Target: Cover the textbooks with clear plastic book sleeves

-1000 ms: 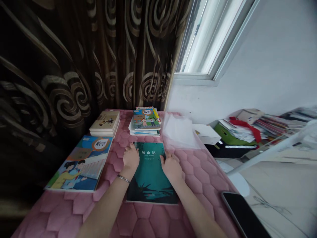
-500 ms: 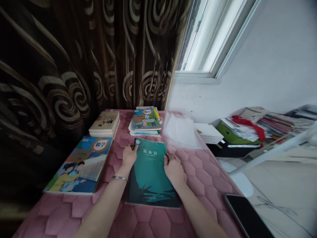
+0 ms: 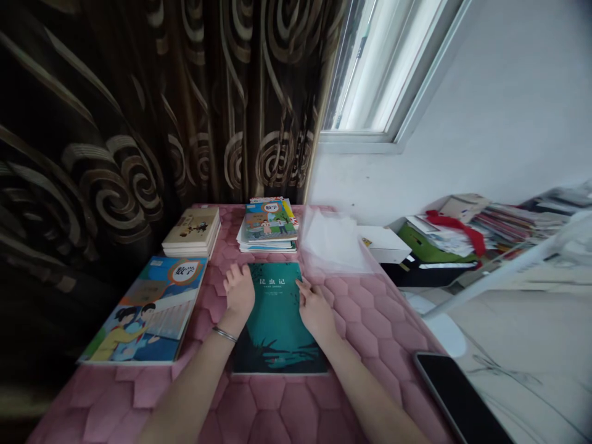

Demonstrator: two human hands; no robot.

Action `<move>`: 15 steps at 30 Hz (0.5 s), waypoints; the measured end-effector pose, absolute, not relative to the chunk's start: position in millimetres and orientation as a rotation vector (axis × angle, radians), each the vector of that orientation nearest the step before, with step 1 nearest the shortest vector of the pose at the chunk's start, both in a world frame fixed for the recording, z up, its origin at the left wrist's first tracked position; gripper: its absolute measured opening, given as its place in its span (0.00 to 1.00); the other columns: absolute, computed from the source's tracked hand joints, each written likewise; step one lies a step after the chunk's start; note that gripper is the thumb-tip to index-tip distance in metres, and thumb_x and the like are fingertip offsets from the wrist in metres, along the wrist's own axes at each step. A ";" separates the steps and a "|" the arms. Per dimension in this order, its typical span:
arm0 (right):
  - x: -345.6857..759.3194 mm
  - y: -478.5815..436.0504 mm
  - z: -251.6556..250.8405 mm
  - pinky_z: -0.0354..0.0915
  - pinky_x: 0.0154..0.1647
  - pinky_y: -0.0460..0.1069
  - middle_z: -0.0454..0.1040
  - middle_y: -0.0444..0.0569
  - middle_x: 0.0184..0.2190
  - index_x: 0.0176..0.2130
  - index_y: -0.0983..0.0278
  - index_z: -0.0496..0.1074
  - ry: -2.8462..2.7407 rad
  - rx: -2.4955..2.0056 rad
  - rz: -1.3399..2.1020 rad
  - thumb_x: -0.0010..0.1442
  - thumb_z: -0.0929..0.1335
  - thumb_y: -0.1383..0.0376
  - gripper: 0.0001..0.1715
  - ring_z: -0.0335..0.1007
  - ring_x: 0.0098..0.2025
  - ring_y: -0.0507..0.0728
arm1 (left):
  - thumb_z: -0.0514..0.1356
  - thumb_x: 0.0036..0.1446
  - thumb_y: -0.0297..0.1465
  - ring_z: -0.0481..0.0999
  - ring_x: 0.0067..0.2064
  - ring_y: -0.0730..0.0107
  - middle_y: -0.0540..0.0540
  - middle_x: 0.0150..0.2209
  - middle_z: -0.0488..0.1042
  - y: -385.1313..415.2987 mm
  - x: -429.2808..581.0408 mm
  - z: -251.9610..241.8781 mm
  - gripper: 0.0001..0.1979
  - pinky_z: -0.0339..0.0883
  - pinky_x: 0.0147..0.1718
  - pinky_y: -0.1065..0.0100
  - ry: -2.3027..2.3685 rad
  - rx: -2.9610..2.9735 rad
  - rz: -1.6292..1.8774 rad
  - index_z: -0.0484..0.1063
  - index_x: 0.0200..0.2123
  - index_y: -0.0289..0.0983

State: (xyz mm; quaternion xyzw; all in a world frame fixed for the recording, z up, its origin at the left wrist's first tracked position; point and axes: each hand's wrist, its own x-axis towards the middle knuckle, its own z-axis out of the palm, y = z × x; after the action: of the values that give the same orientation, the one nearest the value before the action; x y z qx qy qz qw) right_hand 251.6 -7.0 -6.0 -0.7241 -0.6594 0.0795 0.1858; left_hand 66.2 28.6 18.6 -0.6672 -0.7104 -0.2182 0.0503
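Observation:
A dark green book with white title characters lies flat on the pink quilted cover, between my two hands. My left hand, with a bracelet at the wrist, rests by the book's upper left edge, its fingers apart and holding nothing. At the upper right edge is my right hand; its index finger reaches onto the cover, the other fingers are partly curled, and nothing is gripped. A blue textbook with drawn children lies to the left.
Small beige books are stacked at the back left, another book stack at the back centre. Clear plastic sheets and a white box are behind on the right. A black phone lies at the right edge.
My left hand has let go of the book's edge and opened its fingers. The right hand's fingers have loosened, with the index finger stretched out. The book appears slightly shifted left in view.

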 end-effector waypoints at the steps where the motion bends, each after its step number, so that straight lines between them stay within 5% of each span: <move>1: 251.3 -6.7 -6.5 0.67 0.39 0.48 0.72 0.54 0.44 0.61 0.56 0.65 -1.855 -2.047 0.217 0.66 0.57 0.67 0.27 0.74 0.40 0.56 | 0.42 0.61 0.18 0.69 0.56 0.50 0.28 0.59 0.65 20.7 71.9 20.9 0.23 0.61 0.53 0.43 -2.063 -2.106 -0.614 0.68 0.53 0.30; 4: 250.4 -6.5 -6.1 0.67 0.40 0.48 0.72 0.54 0.46 0.61 0.57 0.65 -1.848 -2.064 0.205 0.66 0.57 0.68 0.27 0.74 0.41 0.57 | 0.44 0.63 0.23 0.61 0.64 0.56 0.41 0.64 0.62 -11.5 97.3 19.4 0.22 0.47 0.64 0.45 -1.777 -2.383 -0.490 0.72 0.52 0.36; 8: 250.6 -8.2 -3.7 0.68 0.42 0.48 0.71 0.54 0.47 0.61 0.57 0.65 -1.864 -2.062 0.230 0.66 0.57 0.68 0.27 0.74 0.43 0.56 | 0.48 0.64 0.41 0.56 0.67 0.59 0.42 0.66 0.59 -54.7 120.7 1.6 0.27 0.49 0.65 0.52 -1.634 -2.596 -0.427 0.61 0.63 0.36; 15: 251.6 -9.2 -4.3 0.68 0.44 0.49 0.71 0.54 0.46 0.62 0.59 0.64 -1.884 -2.062 0.237 0.67 0.56 0.67 0.27 0.74 0.44 0.57 | 0.45 0.65 0.37 0.51 0.68 0.60 0.42 0.68 0.51 -76.5 65.7 -6.6 0.28 0.48 0.65 0.54 -1.896 -2.471 -0.346 0.53 0.66 0.35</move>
State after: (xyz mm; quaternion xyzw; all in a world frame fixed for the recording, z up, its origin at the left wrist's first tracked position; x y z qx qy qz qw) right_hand 251.6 -9.2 -4.3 -0.7251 -0.6626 0.0832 0.1684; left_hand 65.7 -76.5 -6.6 -0.7886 -0.6049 -0.1105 0.0038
